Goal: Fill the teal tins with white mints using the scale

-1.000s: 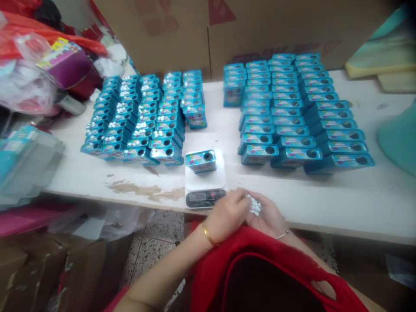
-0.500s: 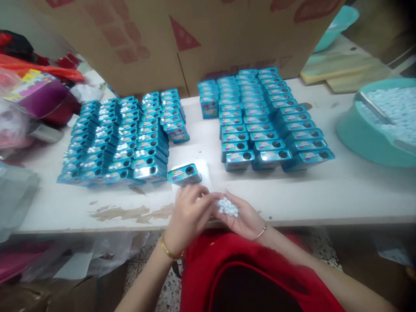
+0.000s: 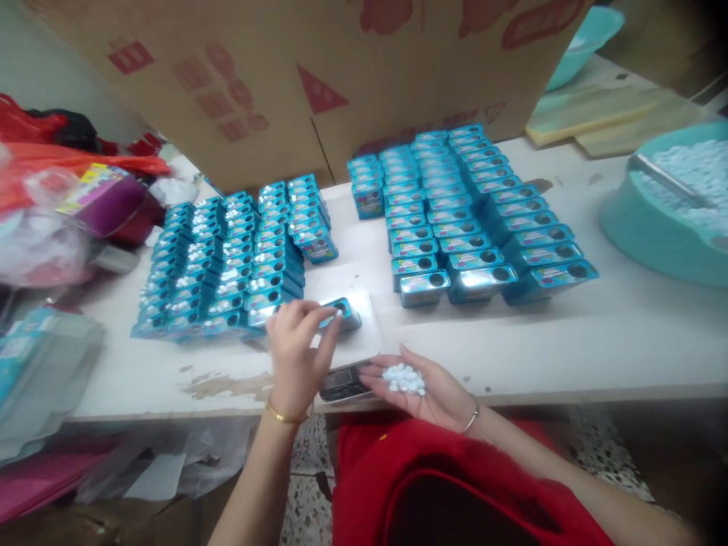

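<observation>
A single blue tin (image 3: 351, 315) with a round dark hole in its top stands on the white plate of a small weighing scale (image 3: 368, 334). My left hand (image 3: 299, 353) is closed in a pinch over that hole, a small white pellet (image 3: 340, 312) at its fingertips. Beside the scale's black display (image 3: 341, 381), my right hand (image 3: 437, 390) lies palm up and cupped, holding a pile of white pellets (image 3: 403, 378). To the left stand packed rows of blue tins (image 3: 273, 258), many with white pellets on top near their holes.
More blue tins (image 3: 455, 220) stand in rows at the right, their holes dark. A turquoise basin (image 3: 637, 227) of white pellets holds a metal scoop (image 3: 671, 180). A large cardboard box (image 3: 273, 83) rises behind. Plastic bags (image 3: 39, 243) crowd the left side.
My left hand has moved from my right palm up to the tin on the scale, carrying a pellet. My right hand has opened flatter, and the scale's display now shows.
</observation>
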Motion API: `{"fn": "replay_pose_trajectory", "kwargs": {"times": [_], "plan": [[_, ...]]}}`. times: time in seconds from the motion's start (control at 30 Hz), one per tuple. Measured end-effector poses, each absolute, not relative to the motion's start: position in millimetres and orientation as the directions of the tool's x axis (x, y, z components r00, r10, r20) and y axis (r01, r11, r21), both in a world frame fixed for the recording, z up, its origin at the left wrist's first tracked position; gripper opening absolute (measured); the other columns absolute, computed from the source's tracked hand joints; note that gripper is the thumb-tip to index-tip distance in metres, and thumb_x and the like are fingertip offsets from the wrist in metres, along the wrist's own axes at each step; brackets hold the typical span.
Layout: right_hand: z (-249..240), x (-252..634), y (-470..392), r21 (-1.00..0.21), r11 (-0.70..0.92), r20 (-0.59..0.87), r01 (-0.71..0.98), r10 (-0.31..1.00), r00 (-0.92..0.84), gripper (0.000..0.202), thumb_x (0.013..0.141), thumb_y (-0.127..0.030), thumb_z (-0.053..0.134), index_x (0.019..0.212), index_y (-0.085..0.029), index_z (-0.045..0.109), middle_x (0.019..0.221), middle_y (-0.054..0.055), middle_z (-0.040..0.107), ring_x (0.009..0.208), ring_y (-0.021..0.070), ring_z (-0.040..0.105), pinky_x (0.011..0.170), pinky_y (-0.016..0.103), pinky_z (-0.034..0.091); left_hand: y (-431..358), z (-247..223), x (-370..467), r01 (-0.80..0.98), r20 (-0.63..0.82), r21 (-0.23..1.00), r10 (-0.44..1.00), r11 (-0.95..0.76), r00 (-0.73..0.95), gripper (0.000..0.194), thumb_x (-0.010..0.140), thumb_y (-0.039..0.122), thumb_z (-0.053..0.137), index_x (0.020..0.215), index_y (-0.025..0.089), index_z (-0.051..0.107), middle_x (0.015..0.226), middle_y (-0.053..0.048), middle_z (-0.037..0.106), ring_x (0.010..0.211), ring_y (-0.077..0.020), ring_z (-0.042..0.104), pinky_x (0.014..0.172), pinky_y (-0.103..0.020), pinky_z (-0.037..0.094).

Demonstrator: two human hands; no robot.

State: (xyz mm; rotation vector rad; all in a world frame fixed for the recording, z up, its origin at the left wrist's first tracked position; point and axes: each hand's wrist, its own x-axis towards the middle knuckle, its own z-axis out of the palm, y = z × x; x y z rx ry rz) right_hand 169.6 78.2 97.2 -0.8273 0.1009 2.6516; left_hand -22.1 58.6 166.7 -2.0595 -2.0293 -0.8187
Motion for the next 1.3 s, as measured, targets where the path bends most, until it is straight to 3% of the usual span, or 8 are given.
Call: {"fn": "replay_pose_trajectory", "kwargs": {"times": [0.17,0.3,0.43,0.7,0.87,0.97,1.1,1.3], "plan": [[93.9,175.2,80.9,-0.046,-0.916,-0.582,-0.398,0.349,-0.735,0.039,0.089,-0.034,0.052,0.107,0.0,0.059,0.109,0.025,0.064,0.102,0.0272,0.064,0.079,0.029,0.056,71.0,165.2,-52.6,0.983,0.238,0.127,0.966,-0.136,0.103,0.048,0.079,0.045,0.062,0.119,0.021,0.051,0.113,-0.009,0.057,0.103,-0.0243,0.051,0.085,-0.037,0.034],[89.2,179.2,84.9,-0.047,-0.897,-0.617,-0.439,0.372,-0.694,0.036,0.087,-0.034,0.057,0.099,0.0,0.063,0.099,0.022,0.067,0.093,0.0261,0.067,0.077,0.029,0.057,111.1,164.2,-66.6,0.968,0.139,0.092,0.966,-0.234,0.22,0.031,0.086,0.039,0.053,0.111,0.021,0.053,0.095,-0.004,0.062,0.088,-0.0195,0.056,0.077,-0.032,0.034],[85.2,184.5,90.6,-0.043,-0.881,-0.656,-0.471,0.381,-0.652,0.036,0.084,-0.035,0.06,0.094,-0.001,0.064,0.098,0.02,0.068,0.092,0.0269,0.067,0.079,0.03,0.056,203.3,157.5,-74.8,0.98,0.261,0.014,0.946,-0.2,0.19,0.03,0.086,0.038,0.053,0.111,0.021,0.053,0.101,-0.006,0.061,0.097,-0.0226,0.054,0.084,-0.036,0.031],[83.5,202.9,101.2,-0.053,-0.838,-0.702,-0.544,0.418,-0.577,0.037,0.083,-0.038,0.062,0.093,-0.003,0.064,0.093,0.016,0.07,0.095,0.0259,0.066,0.088,0.033,0.052,361.6,120.1,-62.9,0.987,0.181,-0.037,0.971,-0.155,0.159,0.031,0.079,0.035,0.059,0.106,0.02,0.056,0.108,-0.01,0.058,0.1,-0.0268,0.053,0.086,-0.04,0.031],[80.7,208.9,104.6,-0.025,-0.838,-0.713,-0.545,0.397,-0.578,0.034,0.083,-0.036,0.063,0.093,-0.003,0.064,0.094,0.016,0.07,0.095,0.0259,0.066,0.087,0.032,0.053,336.3,130.3,-68.3,0.991,0.263,-0.058,0.956,-0.117,0.129,0.041,0.082,0.037,0.054,0.119,0.021,0.047,0.122,-0.012,0.049,0.112,-0.0278,0.044,0.09,-0.041,0.029],[76.9,207.5,104.2,-0.009,-0.85,-0.709,-0.527,0.377,-0.596,0.034,0.083,-0.035,0.063,0.095,-0.003,0.064,0.095,0.017,0.07,0.096,0.0263,0.066,0.086,0.032,0.053,289.3,141.4,-85.9,0.993,0.322,-0.108,0.944,-0.042,0.075,0.032,0.082,0.038,0.052,0.109,0.02,0.052,0.118,-0.011,0.05,0.108,-0.0279,0.045,0.09,-0.041,0.03],[76.5,202.7,100.3,-0.019,-0.874,-0.702,-0.486,0.358,-0.616,0.035,0.082,-0.033,0.063,0.096,-0.002,0.063,0.097,0.02,0.069,0.095,0.0276,0.066,0.084,0.032,0.054,242.7,136.4,-107.8,0.963,0.244,-0.254,0.97,0.089,-0.025,0.025,0.077,0.039,0.058,0.093,0.02,0.06,0.116,-0.012,0.051,0.107,-0.0322,0.045,0.086,-0.045,0.034],[86.5,207.1,92.4,-0.06,-0.872,-0.697,-0.487,0.386,-0.605,0.032,0.084,-0.03,0.061,0.097,-0.001,0.062,0.101,0.022,0.067,0.1,0.0296,0.064,0.083,0.031,0.055,219.2,141.0,-101.6,0.953,0.148,-0.303,0.986,-0.025,0.072,0.012,0.083,0.027,0.052,0.086,0.021,0.062,0.124,-0.009,0.051,0.12,-0.0304,0.04,0.099,-0.05,0.026]]}}
